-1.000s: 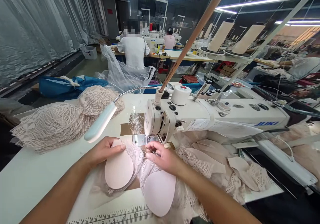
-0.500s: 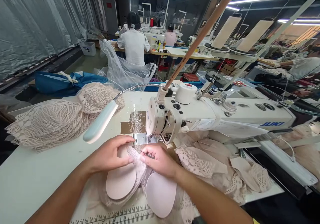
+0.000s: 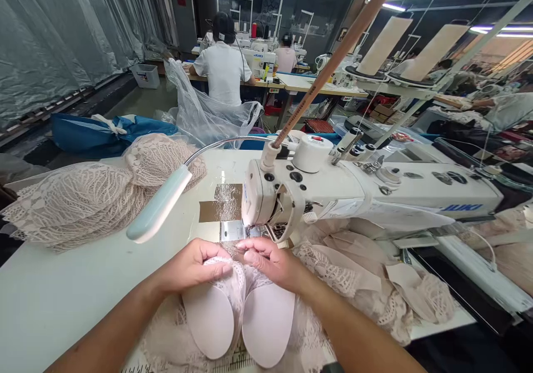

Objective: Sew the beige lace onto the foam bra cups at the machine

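Note:
A pale pink lace bra with two smooth foam cups lies in front of the sewing machine's needle area. My left hand is closed on the upper lace edge of the left cup, thumb on top. Just across from it, my right hand is pinched closed above the right cup. A thin dark pointed tool shows at its fingertips; most of it is hidden in the hand, and I cannot tell its kind. The sewing machine stands right behind both hands, with its metal plate beyond my fingertips.
A pile of lace cups rests on the table's left. A bendy lamp reaches over the middle. More lace pieces lie at the right, under the machine arm. A printed ruler runs along the front. A co-worker sits ahead.
The bra has been drawn slightly toward me, its cups now closer together. My left fingers have closed on the lace, and my right fingertips have risen off it toward the machine plate.

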`<state>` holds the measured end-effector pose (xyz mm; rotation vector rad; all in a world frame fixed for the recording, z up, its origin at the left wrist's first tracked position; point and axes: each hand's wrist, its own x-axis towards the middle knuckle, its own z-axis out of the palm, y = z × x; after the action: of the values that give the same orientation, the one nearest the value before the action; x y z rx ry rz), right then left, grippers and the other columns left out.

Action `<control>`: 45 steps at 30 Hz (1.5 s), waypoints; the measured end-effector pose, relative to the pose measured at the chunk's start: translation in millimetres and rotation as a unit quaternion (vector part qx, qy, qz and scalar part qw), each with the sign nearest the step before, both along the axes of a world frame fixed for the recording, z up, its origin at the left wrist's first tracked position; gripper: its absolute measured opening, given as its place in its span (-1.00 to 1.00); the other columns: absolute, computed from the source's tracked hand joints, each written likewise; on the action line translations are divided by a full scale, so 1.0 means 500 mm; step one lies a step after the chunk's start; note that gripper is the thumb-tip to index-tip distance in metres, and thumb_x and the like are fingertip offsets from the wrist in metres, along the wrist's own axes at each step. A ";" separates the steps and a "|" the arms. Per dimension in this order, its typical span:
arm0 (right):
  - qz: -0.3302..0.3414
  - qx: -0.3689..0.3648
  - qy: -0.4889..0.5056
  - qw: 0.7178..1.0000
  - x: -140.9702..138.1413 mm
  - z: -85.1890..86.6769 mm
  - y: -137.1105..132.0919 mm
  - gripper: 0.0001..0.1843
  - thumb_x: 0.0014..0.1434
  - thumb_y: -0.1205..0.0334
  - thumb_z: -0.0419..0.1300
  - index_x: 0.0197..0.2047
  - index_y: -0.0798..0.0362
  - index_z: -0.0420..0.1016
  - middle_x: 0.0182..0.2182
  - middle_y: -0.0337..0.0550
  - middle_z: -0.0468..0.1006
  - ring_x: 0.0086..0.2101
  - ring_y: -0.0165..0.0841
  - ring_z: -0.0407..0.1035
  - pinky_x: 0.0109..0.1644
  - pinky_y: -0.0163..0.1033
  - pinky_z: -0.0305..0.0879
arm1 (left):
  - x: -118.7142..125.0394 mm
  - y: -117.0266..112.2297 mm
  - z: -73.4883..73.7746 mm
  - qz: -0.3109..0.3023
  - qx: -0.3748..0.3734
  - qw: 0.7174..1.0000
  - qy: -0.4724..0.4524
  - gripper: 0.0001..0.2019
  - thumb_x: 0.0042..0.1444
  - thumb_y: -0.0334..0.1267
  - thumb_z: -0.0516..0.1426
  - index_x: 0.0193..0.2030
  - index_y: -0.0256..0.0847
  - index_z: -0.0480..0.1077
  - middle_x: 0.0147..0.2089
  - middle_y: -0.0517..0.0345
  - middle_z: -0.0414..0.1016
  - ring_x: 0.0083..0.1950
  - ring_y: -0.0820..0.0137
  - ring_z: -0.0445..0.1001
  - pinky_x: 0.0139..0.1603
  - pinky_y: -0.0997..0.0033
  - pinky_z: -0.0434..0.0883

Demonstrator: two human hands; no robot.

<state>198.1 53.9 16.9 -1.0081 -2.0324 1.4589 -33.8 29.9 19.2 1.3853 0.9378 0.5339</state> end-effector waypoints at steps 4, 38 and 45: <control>-0.002 -0.005 -0.028 1.000 0.000 -0.002 0.001 -0.69 0.16 0.04 0.22 -0.06 -0.05 0.52 -0.19 -0.19 0.54 -0.21 -0.31 0.40 -0.11 -0.24 0.32 | 0.003 0.001 -0.002 -0.001 -0.012 0.999 -0.030 -0.66 0.16 -0.07 0.15 -0.49 -0.31 0.36 -0.54 0.30 0.08 -0.49 0.53 0.00 -0.48 0.48 -0.04; 0.052 -0.096 -0.006 0.994 -0.038 0.012 -0.010 -0.71 0.31 0.14 0.01 -0.28 0.06 0.50 -0.32 -0.20 0.56 -0.27 -0.38 0.41 -0.12 -0.27 0.29 | -0.094 -0.005 0.042 -0.004 -0.080 0.993 0.083 -0.73 0.08 -0.06 0.19 -0.33 -0.27 0.43 -0.38 0.17 0.39 -0.36 0.39 0.35 -0.40 0.50 0.24; -0.023 -0.041 -0.018 0.999 -0.069 0.015 -0.027 -0.89 0.10 0.21 0.24 -0.34 0.07 0.48 -0.45 -0.28 0.45 -0.41 -0.40 0.31 -0.33 -0.33 0.25 | -0.036 -0.011 0.035 0.029 -0.008 0.995 0.098 -0.75 0.07 -0.09 0.19 -0.35 -0.28 0.42 -0.41 0.22 0.31 -0.38 0.45 0.24 -0.40 0.51 0.19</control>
<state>163.6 40.6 24.4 -1.1132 -1.9754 1.5207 -51.6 24.5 37.0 1.4172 1.1410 0.4395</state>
